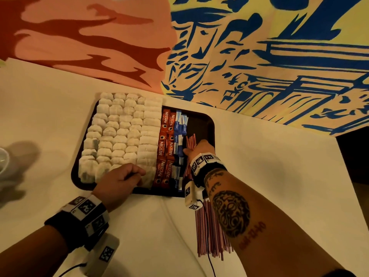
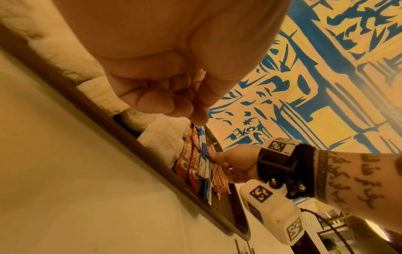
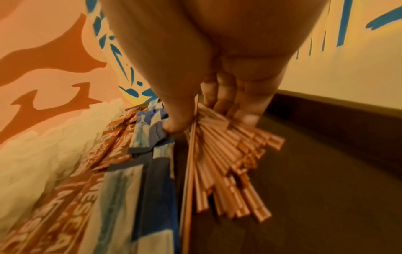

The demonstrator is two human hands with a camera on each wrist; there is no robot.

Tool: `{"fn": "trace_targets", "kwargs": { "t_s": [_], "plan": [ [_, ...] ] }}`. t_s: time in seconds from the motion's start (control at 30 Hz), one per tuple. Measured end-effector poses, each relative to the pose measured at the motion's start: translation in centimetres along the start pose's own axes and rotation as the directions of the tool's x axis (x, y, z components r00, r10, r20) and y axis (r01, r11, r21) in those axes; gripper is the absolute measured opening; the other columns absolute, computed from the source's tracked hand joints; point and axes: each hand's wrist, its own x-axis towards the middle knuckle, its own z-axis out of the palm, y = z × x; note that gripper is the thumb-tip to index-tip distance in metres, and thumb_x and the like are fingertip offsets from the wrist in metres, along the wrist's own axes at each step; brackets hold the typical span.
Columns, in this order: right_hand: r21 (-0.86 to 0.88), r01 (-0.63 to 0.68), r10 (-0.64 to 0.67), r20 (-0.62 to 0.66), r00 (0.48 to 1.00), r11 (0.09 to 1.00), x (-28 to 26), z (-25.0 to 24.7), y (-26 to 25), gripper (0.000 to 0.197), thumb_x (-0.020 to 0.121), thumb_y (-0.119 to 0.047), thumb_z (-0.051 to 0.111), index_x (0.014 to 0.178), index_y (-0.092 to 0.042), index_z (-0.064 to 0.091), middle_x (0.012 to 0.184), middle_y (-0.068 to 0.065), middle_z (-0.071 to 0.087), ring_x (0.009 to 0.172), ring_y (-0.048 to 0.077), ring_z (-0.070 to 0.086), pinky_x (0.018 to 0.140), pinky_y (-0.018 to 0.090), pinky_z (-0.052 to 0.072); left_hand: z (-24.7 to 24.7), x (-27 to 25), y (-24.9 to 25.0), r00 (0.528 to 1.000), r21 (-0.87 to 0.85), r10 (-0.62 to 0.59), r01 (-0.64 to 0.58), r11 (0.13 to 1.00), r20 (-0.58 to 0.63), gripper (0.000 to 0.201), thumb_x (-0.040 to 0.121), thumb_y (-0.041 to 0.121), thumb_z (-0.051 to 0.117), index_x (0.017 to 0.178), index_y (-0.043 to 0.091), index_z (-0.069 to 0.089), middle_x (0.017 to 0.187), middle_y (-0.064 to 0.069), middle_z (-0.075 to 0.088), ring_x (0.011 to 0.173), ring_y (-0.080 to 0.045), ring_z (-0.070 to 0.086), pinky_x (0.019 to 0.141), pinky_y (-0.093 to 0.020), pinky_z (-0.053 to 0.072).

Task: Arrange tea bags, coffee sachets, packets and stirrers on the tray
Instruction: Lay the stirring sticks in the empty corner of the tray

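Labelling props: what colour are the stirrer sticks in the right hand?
The stirrer sticks are red with white stripes; clearest in right wrist view.
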Motion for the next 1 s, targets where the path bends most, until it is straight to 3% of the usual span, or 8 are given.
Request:
{"fn": "trace_targets", "kwargs": {
  "t_s": [0.13, 0.33, 0.47, 0.6, 0.73, 0.83, 1.0],
  "plan": [
    [0.035, 0.049, -0.047, -0.058, 0.997, 0.998, -0.7, -0.7, 1.3, 0.070, 0.086, -0.047, 0.073, 0.138, -0.008, 0.046, 0.135, 0.013, 0.057, 0.123, 0.033, 0.057, 0.100, 0.042, 0.050, -0.5, -0.3, -0.5, 1.000, -0.003, 0.006, -0.006, 1.000, 0.011, 0.018, 0.099, 0.017, 0.054, 0.094, 0.027, 0.068, 0.080, 0.000, 0.071, 0.065, -0.013, 0.058, 0.063, -0.028, 0.048],
    [0.041, 0.046, -0.044, -0.046, 0.998, 0.998, -2.2, 0.0, 4.3, 0.051, 0.088, -0.039, 0.074, 0.127, -0.013, 0.054, 0.126, 0.008, 0.063, 0.115, 0.028, 0.062, 0.096, 0.039, 0.052, -0.7, -0.4, -1.0, 1.000, -0.047, -0.020, 0.021, 0.999, 0.018, 0.018, 0.098, 0.013, 0.054, 0.095, 0.024, 0.068, 0.079, 0.007, 0.072, 0.059, -0.013, 0.053, 0.056, -0.025, 0.044],
    [0.023, 0.065, -0.063, -0.079, 0.995, 0.998, -1.9, 0.6, 3.9, 0.051, 0.088, -0.035, 0.074, 0.129, -0.013, 0.053, 0.129, 0.009, 0.059, 0.117, 0.029, 0.060, 0.099, 0.039, 0.050, -0.2, -0.1, -0.7, 0.999, -0.031, -0.025, 0.026, 0.999, 0.025, 0.018, 0.098, 0.014, 0.054, 0.094, 0.025, 0.068, 0.078, 0.007, 0.072, 0.060, -0.012, 0.055, 0.058, -0.027, 0.046],
    [0.018, 0.097, -0.095, -0.077, 0.993, 0.995, -1.5, 0.6, 3.3, 0.044, 0.090, -0.033, 0.071, 0.127, -0.013, 0.055, 0.128, 0.009, 0.060, 0.114, 0.027, 0.061, 0.092, 0.033, 0.049, 0.0, 0.1, -0.4, 1.000, -0.028, -0.015, 0.015, 0.999, 0.025, 0.018, 0.098, 0.015, 0.055, 0.094, 0.027, 0.068, 0.077, 0.008, 0.072, 0.060, -0.012, 0.055, 0.059, -0.028, 0.046],
    [0.016, 0.117, -0.116, -0.071, 0.991, 0.993, -1.7, 0.3, 3.1, 0.044, 0.092, -0.032, 0.070, 0.129, -0.014, 0.057, 0.130, 0.007, 0.061, 0.117, 0.026, 0.061, 0.093, 0.031, 0.048, 0.5, 0.0, 0.2, 0.999, -0.011, 0.002, -0.001, 1.000, 0.035, 0.018, 0.098, 0.016, 0.055, 0.092, 0.028, 0.068, 0.077, 0.008, 0.072, 0.056, -0.005, 0.055, 0.058, -0.025, 0.045],
    [0.057, 0.112, -0.106, -0.100, 0.989, 0.992, -2.6, -0.6, 3.5, 0.040, 0.093, -0.034, 0.068, 0.126, -0.013, 0.059, 0.127, 0.006, 0.064, 0.115, 0.025, 0.062, 0.089, 0.028, 0.046, 1.3, -0.1, 0.9, 0.997, 0.005, 0.009, -0.009, 1.000, 0.071, 0.018, 0.099, 0.018, 0.054, 0.093, 0.028, 0.068, 0.078, 0.006, 0.073, 0.060, -0.002, 0.057, 0.061, -0.023, 0.044],
    [0.159, 0.111, -0.076, -0.210, 0.975, 0.981, -5.7, -3.1, 7.3, 0.040, 0.094, -0.038, 0.063, 0.126, -0.015, 0.061, 0.123, 0.005, 0.067, 0.115, 0.024, 0.062, 0.094, 0.029, 0.045, 4.1, -0.6, 2.1, 0.981, 0.001, 0.034, -0.034, 0.999, 0.193, 0.015, 0.099, 0.018, 0.055, 0.096, 0.026, 0.067, 0.081, 0.004, 0.073, 0.063, -0.002, 0.059, 0.062, -0.022, 0.046]
  ]
}}
